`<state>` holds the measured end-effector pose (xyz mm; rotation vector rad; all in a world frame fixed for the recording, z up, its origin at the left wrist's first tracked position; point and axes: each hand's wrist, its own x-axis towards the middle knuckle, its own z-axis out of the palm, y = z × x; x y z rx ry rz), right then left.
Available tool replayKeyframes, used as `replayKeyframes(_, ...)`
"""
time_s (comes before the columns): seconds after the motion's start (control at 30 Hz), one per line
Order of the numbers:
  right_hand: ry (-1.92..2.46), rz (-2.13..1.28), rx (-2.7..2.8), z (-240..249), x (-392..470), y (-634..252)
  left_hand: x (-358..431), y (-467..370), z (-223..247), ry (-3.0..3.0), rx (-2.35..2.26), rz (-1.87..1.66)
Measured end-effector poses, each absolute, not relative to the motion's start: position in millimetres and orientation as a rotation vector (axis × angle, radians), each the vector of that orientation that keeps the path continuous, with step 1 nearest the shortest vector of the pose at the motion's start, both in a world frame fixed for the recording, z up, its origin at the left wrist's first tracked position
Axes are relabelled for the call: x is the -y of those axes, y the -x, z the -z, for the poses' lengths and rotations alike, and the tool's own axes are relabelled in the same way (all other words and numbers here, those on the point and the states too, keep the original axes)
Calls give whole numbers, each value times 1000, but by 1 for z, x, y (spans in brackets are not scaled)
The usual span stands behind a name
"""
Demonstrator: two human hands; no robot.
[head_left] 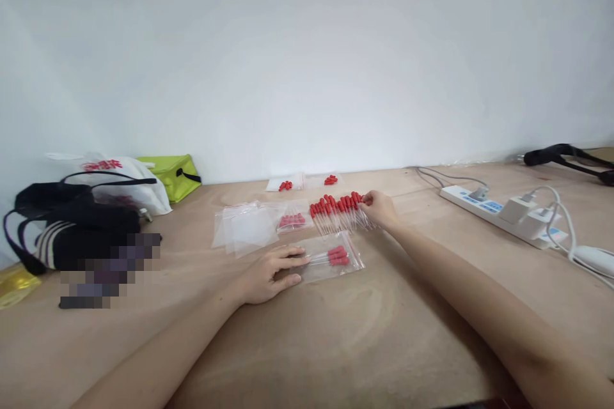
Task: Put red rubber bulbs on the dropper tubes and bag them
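Observation:
My left hand [271, 273] lies with fingers spread on the left end of a clear zip bag [311, 271]. In that bag are a few droppers [338, 255] with red bulbs and thin clear stems. My right hand [380, 209] pinches a red-bulbed dropper at the right end of a row of loose droppers [336, 204]; my fingers partly hide it. The row's stems point toward me. Left of the row is another bag with red-bulbed droppers [292, 220], beside several flat clear bags [249, 227].
Two bags with red bulbs [286, 185] lie at the back by the wall. On the right stands a white power strip [499, 214] with plugs and cables. A black bag [91, 230], a white plastic bag [153, 188] and a lime-green bag [175, 176] sit on the left.

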<state>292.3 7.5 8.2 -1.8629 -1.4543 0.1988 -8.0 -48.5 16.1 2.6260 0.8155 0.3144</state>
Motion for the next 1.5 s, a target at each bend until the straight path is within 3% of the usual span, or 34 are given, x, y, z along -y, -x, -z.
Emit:
replayKeyframes(0.33, 2008, -192, 1355, 0, -36, -274, 48, 10, -15, -2632, -797, -318)
replayKeyframes(0.63, 1765, -277, 1337, -13, -14, -284, 49, 10, -14, -2625, -798, -322)
replayKeyframes(0.87, 1223, -748, 1094, 9, 41, -300, 48, 9, -15, -2639, -822, -305)
replayKeyframes(1.5, 1082, -1211, 902, 15, 62, -247, 50, 8, -17, -2631, -822, -334)
